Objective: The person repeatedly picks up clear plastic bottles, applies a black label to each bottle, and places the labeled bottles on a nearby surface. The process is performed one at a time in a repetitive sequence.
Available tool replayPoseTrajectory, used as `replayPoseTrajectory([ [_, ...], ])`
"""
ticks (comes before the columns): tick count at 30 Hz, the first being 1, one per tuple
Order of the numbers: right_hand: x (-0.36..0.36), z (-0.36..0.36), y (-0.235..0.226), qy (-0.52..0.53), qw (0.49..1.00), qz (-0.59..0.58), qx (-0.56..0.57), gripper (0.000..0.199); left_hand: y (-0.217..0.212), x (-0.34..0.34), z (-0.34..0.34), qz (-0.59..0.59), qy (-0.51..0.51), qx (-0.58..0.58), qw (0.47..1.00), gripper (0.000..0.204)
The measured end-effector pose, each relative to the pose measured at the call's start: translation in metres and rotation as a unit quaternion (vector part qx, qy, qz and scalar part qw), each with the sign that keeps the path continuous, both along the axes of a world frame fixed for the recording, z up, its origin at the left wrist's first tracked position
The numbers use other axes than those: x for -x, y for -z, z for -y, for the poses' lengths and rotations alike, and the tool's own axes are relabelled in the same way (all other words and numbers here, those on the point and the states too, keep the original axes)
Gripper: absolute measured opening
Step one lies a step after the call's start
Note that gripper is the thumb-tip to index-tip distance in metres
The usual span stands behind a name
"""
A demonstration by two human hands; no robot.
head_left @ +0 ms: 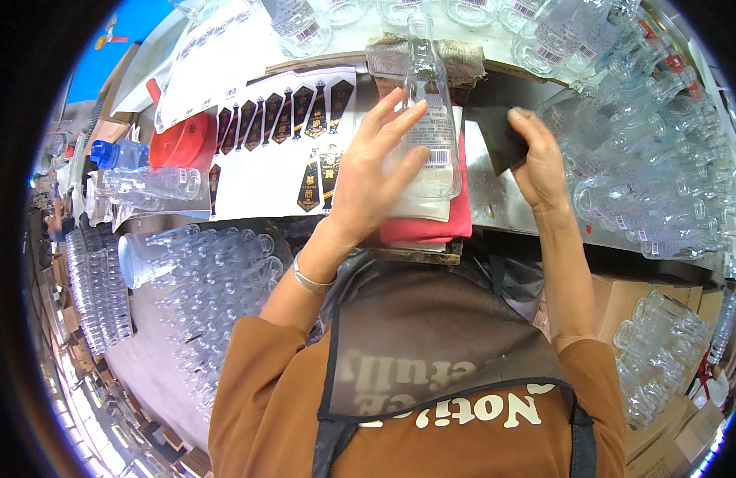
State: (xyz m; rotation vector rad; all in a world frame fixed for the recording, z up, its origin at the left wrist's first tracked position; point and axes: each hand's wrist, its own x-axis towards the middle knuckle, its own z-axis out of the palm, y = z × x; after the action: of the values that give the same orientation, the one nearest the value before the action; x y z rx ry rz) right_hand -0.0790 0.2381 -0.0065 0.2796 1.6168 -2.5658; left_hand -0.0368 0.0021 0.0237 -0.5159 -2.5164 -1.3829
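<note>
A clear glass bottle (433, 171) with a printed label lies on its side, neck pointing away from me, on white paper over a red cloth (426, 232). My left hand (376, 169) is over the bottle's left side with fingers and thumb spread; whether they touch the glass I cannot tell. To the right of the bottle, my right hand (541, 163) pinches a dark, flat, stiff-looking piece (497, 137) between thumb and fingers. Left of the bottle lies a white sheet (260, 187) bearing rows of black and gold tie-shaped labels (310, 115).
A folded beige cloth (463, 62) sits under the bottle's neck. Many clear bottles (655, 159) crowd the right side, with others along the far edge. More glass bottles (216, 311) stand at lower left. A red round object (179, 142) rests beside the label sheet; cardboard boxes (619, 307) are at lower right.
</note>
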Motion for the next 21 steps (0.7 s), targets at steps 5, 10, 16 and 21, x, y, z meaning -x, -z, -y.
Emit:
replayPoseTrajectory([
  [5, 0.011, 0.021, -0.074, -0.126, 0.819, -0.357, -0.431, 0.028, 0.002, -0.002, -0.001, 0.013, -0.007, -0.050, 0.999, 0.065],
  [10, 0.037, 0.034, -0.100, -0.120, 0.698, -0.478, -0.519, 0.026, 0.002, -0.002, -0.003, 0.035, 0.003, -0.076, 0.997, 0.089],
  [16, 0.034, 0.053, -0.122, -0.157, 0.651, -0.482, -0.565, 0.026, 0.009, -0.019, 0.010, 0.026, 0.016, -0.026, 0.999, 0.115],
  [21, 0.046, 0.074, -0.112, -0.048, 0.568, -0.523, -0.634, 0.021, 0.023, -0.031, 0.000, 0.024, -0.010, -0.061, 0.998, 0.131],
])
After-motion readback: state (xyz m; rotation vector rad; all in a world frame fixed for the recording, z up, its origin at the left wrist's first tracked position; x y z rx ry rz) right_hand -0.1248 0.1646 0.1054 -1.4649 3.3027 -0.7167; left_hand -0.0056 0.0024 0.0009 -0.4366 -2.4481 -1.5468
